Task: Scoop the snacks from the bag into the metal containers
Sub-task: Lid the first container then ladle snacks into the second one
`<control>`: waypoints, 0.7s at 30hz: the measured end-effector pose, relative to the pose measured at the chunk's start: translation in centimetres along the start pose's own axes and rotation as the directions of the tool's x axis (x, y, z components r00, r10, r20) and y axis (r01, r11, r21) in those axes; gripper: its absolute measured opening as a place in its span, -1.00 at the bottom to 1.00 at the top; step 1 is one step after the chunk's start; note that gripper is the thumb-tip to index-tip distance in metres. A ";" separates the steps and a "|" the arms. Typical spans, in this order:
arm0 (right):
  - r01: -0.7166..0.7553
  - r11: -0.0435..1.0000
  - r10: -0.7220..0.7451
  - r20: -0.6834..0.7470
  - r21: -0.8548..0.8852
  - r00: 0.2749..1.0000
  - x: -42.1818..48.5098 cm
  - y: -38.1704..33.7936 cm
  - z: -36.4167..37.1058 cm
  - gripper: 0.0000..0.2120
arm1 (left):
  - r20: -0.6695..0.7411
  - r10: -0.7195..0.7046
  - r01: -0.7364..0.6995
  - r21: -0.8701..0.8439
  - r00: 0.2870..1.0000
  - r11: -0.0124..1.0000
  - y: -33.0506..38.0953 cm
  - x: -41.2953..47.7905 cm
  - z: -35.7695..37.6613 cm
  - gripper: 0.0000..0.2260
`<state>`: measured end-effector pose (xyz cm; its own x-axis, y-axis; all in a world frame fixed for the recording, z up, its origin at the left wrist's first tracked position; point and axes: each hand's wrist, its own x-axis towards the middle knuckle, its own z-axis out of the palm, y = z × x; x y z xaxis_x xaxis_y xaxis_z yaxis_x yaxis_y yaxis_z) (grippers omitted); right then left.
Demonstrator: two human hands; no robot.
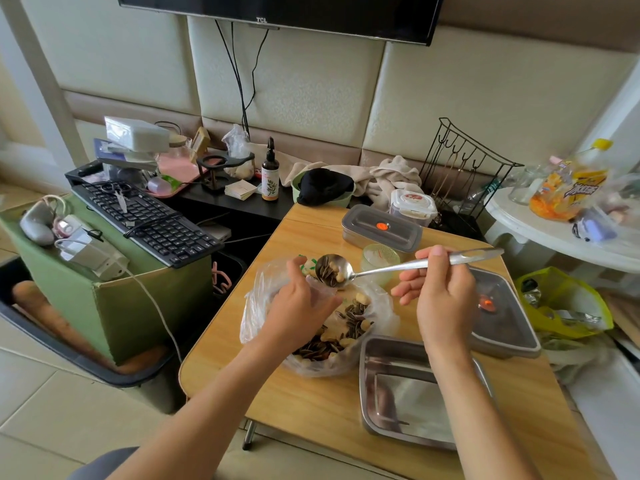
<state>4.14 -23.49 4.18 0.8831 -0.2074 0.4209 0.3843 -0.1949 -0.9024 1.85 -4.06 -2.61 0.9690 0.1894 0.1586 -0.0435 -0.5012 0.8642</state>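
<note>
A clear plastic bag (377,317) of striped sunflower seeds and pale nuts lies on the wooden table (304,407). My left hand (301,306) grips the bag's rim and holds it wide. My right hand (440,296) holds a metal ladle (381,270) by its handle. The ladle's bowl hangs above the bag mouth with seeds and nuts in it. An open metal container (408,393) sits empty at the table's near right, partly behind my right forearm.
A closed metal container (381,228) stands at the table's far side, with a small green cup (379,256) in front of it. A metal lid (502,313) lies at the right edge. A keyboard (149,220) rests on a green box to the left.
</note>
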 end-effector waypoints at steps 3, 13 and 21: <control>0.195 0.979 -0.191 0.073 -0.053 0.979 -0.7 -0.4 0.4 -0.72 | -0.014 0.012 -0.012 0.006 1.000 1.000 -0.1 0.4 0.5 -0.27; 0.661 0.733 -0.626 0.222 -0.161 0.748 -1.9 -1.1 0.9 -0.64 | -0.023 -0.001 0.000 -0.020 1.000 1.000 -0.5 1.1 0.9 -0.29; 0.694 0.707 -0.650 0.263 -0.136 0.713 -1.9 -1.1 1.1 -0.57 | -0.046 -0.042 0.044 0.032 0.998 0.999 -0.5 0.8 0.7 -0.25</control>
<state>2.32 -21.86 4.27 0.4504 0.2307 0.8625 0.8483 -0.4119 -0.3328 2.79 -4.23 -3.25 0.9579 0.2487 0.1434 0.0068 -0.5188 0.8549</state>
